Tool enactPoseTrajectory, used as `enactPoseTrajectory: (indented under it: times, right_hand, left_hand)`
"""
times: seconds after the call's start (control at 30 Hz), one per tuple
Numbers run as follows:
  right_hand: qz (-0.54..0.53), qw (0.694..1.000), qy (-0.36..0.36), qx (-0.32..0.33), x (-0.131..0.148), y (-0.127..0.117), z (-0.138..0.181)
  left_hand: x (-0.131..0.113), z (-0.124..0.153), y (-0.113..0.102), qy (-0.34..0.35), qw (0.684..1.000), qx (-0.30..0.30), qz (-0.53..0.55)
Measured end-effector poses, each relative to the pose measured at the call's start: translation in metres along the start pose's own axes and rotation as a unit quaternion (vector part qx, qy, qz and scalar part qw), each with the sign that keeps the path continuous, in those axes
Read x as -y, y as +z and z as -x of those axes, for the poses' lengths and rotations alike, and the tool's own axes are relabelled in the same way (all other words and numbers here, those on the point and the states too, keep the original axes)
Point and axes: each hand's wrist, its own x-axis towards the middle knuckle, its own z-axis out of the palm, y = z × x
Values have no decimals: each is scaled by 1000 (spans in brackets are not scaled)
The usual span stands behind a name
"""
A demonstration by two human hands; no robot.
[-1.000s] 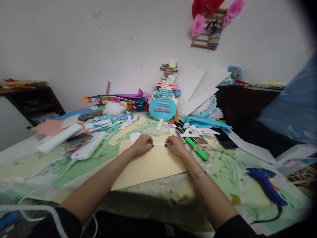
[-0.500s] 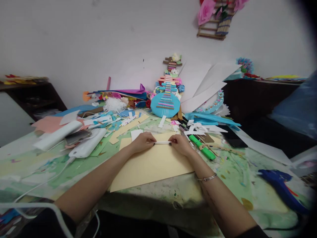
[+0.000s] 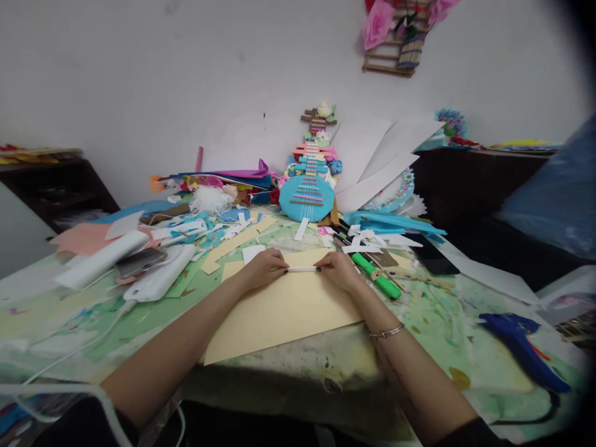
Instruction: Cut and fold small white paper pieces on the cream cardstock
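Between my two hands a thin white paper strip (image 3: 302, 269), narrow like a rolled or folded piece, runs level from side to side. My left hand (image 3: 265, 268) pinches its left end, and my right hand (image 3: 338, 270) pinches the right end with thumb and fingers. Under both hands lies a large cream sheet of card (image 3: 284, 316), its near edge at the table's front. A small white piece of paper (image 3: 252, 252) sits beside my left hand. Close to my right hand is a bright green tool or marker-like object (image 3: 376, 275).
Behind stands a blue paper lute-like craft (image 3: 307, 198). Paper scraps and a white power bank (image 3: 161, 272) with a cable lie left. To the right are a dark phone (image 3: 434, 254) and a blue glue gun (image 3: 524, 351). The tablecloth (image 3: 419, 347) is stained green.
Both hands keep their pinch on the white strip, which looks slightly thinner between them. The view has shifted a little, moving most things slightly left.
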Motion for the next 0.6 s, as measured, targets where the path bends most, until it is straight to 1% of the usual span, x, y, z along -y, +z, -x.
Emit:
enactPoseTrajectory:
  times: [0.17, 0.4, 0.5, 0.6]
  right_hand:
    - [5, 1000, -16, 2, 6, -1, 2]
    - [-13, 998, -56, 13, 19, 3, 2]
    - [-28, 998, -53, 14, 19, 5, 2]
    - [-50, 998, -37, 5, 17, 4, 2]
  left_hand:
    - [1, 0, 4, -19, 999, -10, 25]
    - [-11, -2, 4, -28, 998, -28, 55]
    - [-16, -2, 3, -36, 995, -48, 85]
    - [-20, -2, 1, -60, 987, -76, 131]
